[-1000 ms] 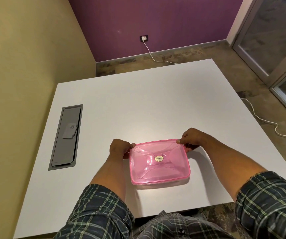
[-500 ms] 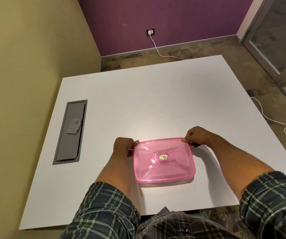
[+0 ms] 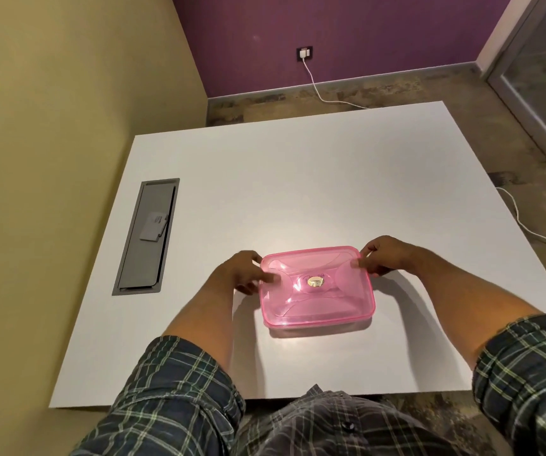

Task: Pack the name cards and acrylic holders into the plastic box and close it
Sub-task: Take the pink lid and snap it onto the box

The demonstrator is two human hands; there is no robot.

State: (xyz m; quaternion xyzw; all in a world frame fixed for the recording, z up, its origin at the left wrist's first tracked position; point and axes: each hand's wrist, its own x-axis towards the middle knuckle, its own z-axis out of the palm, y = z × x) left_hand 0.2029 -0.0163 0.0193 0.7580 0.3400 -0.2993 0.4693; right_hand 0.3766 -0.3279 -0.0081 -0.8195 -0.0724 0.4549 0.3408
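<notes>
On the left side of the white table [image 3: 298, 179] I see a long grey metal cable hatch [image 3: 148, 236] sunk flush into the matte top, with a small white card [image 3: 153, 227] lying on its flap. Moving right, my left hand [image 3: 240, 273] sits at the left end of the pink plastic box [image 3: 316, 286]: the thumb lies over the lid's left rim and the fingers curl down around the edge below it, so the hand grasps that end. The box rests flat on the table near the front edge, between my two hands, with its lid seated on top. It is a shallow rounded rectangle of translucent pink plastic, glossy, with raised curved ribs moulded into the lid and a small round gold sticker [image 3: 315, 283] at the centre. Some faint dark writing sits beside the sticker; I cannot read it. I cannot make out anything inside through the tinted lid. At the right end, my right hand [image 3: 385, 255] pinches the far right corner, thumb pressed on top of the rim and fingers curled against the side. Both forearms come out of rolled dark plaid sleeves [image 3: 179, 386]. Further right, beyond the table, a white cable [image 3: 528, 230] snakes across the mottled stone floor.
</notes>
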